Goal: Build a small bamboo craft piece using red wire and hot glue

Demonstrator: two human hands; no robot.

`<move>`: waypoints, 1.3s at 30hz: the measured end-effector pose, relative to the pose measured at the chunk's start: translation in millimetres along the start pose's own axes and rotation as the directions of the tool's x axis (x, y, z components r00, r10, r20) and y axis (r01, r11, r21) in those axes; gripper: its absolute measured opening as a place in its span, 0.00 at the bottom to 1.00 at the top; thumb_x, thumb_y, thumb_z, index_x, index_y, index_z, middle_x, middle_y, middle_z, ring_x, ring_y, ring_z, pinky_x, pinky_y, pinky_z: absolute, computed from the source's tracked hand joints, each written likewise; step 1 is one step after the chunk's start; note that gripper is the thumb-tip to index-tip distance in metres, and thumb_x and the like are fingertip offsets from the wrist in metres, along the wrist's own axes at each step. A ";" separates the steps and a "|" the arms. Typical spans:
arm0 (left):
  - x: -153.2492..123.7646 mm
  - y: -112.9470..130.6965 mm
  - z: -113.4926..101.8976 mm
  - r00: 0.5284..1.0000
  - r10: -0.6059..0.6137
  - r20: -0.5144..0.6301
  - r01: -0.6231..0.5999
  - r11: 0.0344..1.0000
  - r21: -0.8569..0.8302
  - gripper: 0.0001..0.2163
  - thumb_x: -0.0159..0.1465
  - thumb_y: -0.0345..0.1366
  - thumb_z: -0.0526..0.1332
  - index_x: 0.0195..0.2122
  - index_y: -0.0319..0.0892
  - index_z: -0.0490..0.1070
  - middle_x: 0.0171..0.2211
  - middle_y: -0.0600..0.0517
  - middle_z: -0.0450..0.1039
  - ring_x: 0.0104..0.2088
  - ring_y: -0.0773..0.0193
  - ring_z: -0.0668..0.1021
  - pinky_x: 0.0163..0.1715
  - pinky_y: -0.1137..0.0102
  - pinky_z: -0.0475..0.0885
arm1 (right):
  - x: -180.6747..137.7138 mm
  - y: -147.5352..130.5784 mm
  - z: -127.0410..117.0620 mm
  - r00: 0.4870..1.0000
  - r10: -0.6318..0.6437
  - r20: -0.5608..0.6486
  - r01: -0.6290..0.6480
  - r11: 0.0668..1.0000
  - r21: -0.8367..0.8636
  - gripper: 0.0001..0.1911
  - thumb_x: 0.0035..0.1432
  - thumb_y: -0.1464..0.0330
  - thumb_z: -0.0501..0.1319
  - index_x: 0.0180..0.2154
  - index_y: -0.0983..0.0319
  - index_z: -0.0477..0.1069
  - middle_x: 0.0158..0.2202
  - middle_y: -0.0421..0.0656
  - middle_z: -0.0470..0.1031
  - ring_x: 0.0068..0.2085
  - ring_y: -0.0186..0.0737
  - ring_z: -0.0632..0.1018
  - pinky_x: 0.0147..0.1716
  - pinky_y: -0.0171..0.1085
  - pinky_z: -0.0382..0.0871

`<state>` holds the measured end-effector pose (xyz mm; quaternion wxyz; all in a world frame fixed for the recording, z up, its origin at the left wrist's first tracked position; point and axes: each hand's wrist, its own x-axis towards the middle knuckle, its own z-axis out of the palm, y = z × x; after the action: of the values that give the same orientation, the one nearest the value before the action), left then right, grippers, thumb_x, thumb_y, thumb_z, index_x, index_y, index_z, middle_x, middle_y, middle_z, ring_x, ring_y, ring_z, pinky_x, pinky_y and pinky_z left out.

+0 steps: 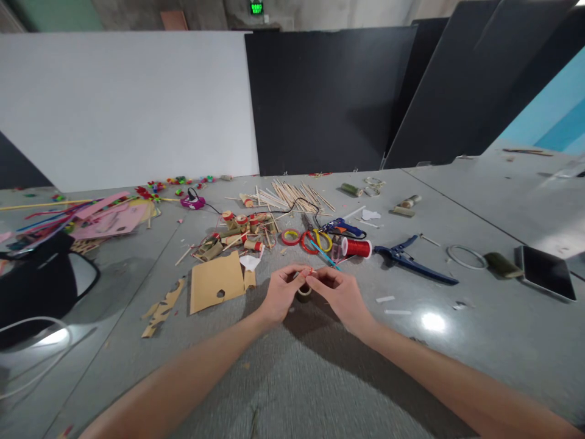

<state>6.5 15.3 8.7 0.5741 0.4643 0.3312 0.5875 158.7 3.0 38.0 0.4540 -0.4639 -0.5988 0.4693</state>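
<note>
My left hand (284,292) and my right hand (339,296) meet at the centre, fingers closed and tips pinched together. A bit of red thread (311,271) shows between the fingertips. Just below, partly hidden by the fingers, is a short hollow bamboo tube (304,295); what supports it I cannot tell. Beyond my hands lie a red thread spool (359,248), scissors (322,240) with red and yellow handles, a light blue stick (324,255) and a roll of tape (290,236). A blue glue gun (343,228) rests behind the spool.
Left of my hands lies cardboard (205,286) with a hole, below a heap of bamboo pieces (240,228). Thin sticks (297,196) are scattered behind. Dark blue cutters (414,261), a metal ring (467,257) and a tablet (547,271) lie right. A black bag (41,286) sits far left.
</note>
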 end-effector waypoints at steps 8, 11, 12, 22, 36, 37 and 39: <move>-0.6 2.9 0.5 0.999 0.027 0.043 -0.028 0.999 0.017 0.07 0.61 0.40 0.69 0.35 0.42 0.82 0.38 0.48 0.77 0.41 0.61 0.77 0.44 0.68 0.70 | -3.1 -1.2 0.4 0.999 0.046 0.012 -0.046 0.998 0.046 0.15 0.56 0.56 0.67 0.30 0.62 0.79 0.27 0.40 0.77 0.28 0.36 0.73 0.29 0.35 0.65; -0.2 0.7 -0.5 0.999 0.015 0.045 -0.015 1.000 0.002 0.07 0.60 0.40 0.70 0.35 0.42 0.82 0.38 0.48 0.77 0.41 0.61 0.76 0.45 0.68 0.70 | -3.8 -3.0 0.9 0.998 0.058 -0.001 -0.058 0.996 0.071 0.15 0.55 0.56 0.68 0.29 0.62 0.78 0.27 0.40 0.77 0.27 0.35 0.72 0.28 0.35 0.65; 0.0 -0.2 -0.9 0.999 0.008 0.041 -0.008 1.000 -0.007 0.07 0.60 0.40 0.70 0.35 0.42 0.82 0.39 0.48 0.77 0.41 0.61 0.77 0.45 0.69 0.70 | -3.8 -3.3 1.0 0.998 0.060 0.001 -0.060 0.995 0.078 0.15 0.55 0.56 0.68 0.30 0.62 0.78 0.27 0.40 0.77 0.27 0.35 0.72 0.28 0.35 0.64; 0.7 -3.1 -0.5 0.995 -0.087 0.041 0.090 0.992 -0.085 0.10 0.56 0.42 0.73 0.34 0.42 0.83 0.38 0.48 0.79 0.39 0.62 0.77 0.43 0.69 0.70 | -2.7 -5.0 0.5 0.999 0.007 -0.036 -0.007 1.000 -0.010 0.17 0.55 0.56 0.66 0.25 0.61 0.69 0.21 0.36 0.67 0.23 0.32 0.64 0.22 0.33 0.58; -0.6 4.8 4.2 0.994 -0.054 0.099 0.057 0.998 -0.030 0.09 0.59 0.43 0.71 0.32 0.42 0.83 0.39 0.48 0.77 0.41 0.62 0.76 0.44 0.69 0.69 | 0.1 -1.8 -0.6 0.995 -0.074 -0.067 0.064 0.988 -0.140 0.10 0.54 0.63 0.62 0.27 0.60 0.66 0.23 0.37 0.67 0.25 0.35 0.67 0.25 0.35 0.61; -0.6 5.0 4.3 0.994 -0.060 0.093 0.063 0.998 -0.028 0.10 0.58 0.43 0.71 0.32 0.42 0.83 0.39 0.48 0.77 0.40 0.62 0.76 0.43 0.70 0.69 | 0.3 -1.7 -0.4 0.995 -0.074 -0.066 0.064 0.989 -0.136 0.10 0.54 0.63 0.62 0.27 0.60 0.66 0.23 0.36 0.67 0.25 0.35 0.67 0.25 0.35 0.61; -0.6 4.8 4.4 0.994 -0.069 0.084 0.071 0.997 -0.026 0.11 0.57 0.44 0.72 0.31 0.41 0.83 0.38 0.47 0.77 0.39 0.62 0.76 0.41 0.70 0.69 | 0.7 -1.7 -0.2 0.995 -0.074 -0.066 0.065 0.990 -0.126 0.10 0.55 0.62 0.63 0.26 0.60 0.66 0.23 0.36 0.66 0.25 0.35 0.66 0.25 0.35 0.61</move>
<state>8.7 13.5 14.6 0.6141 0.4681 0.3149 0.5519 158.6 3.5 39.8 0.4613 -0.4863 -0.6261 0.3985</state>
